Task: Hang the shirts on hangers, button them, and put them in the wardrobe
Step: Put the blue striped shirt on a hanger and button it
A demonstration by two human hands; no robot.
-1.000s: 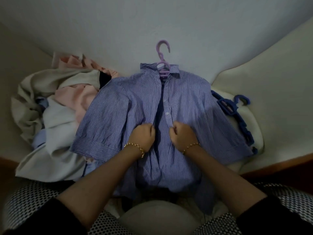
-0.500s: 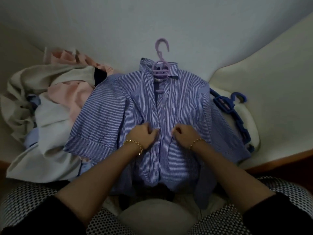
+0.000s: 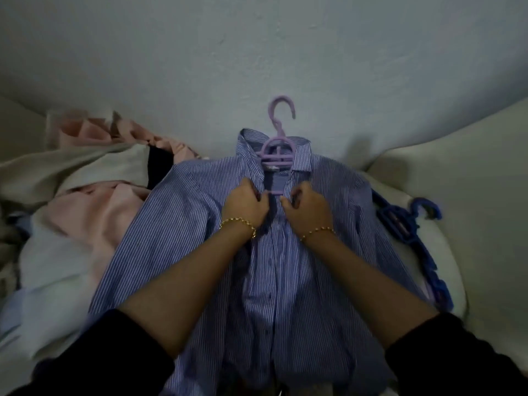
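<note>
Striped shirt (image 3: 177, 224) on lilac hanger (image 3: 275, 151) lies on cream seat (image 3: 445, 178), collar at its back edge. Left hand (image 3: 245, 205) and right hand (image 3: 307, 208) each pinch a placket edge below collar. Risk: misaligned plackets put button in wrong hole.

Wall (image 3: 257, 38): pale grey-white, faintly textured plaster, fills the upper frame. Cream padded cushion (image 3: 457, 172) at right, curving up against the wall. Soft shadow on the wall above its edge. Light dim, cool.
</note>
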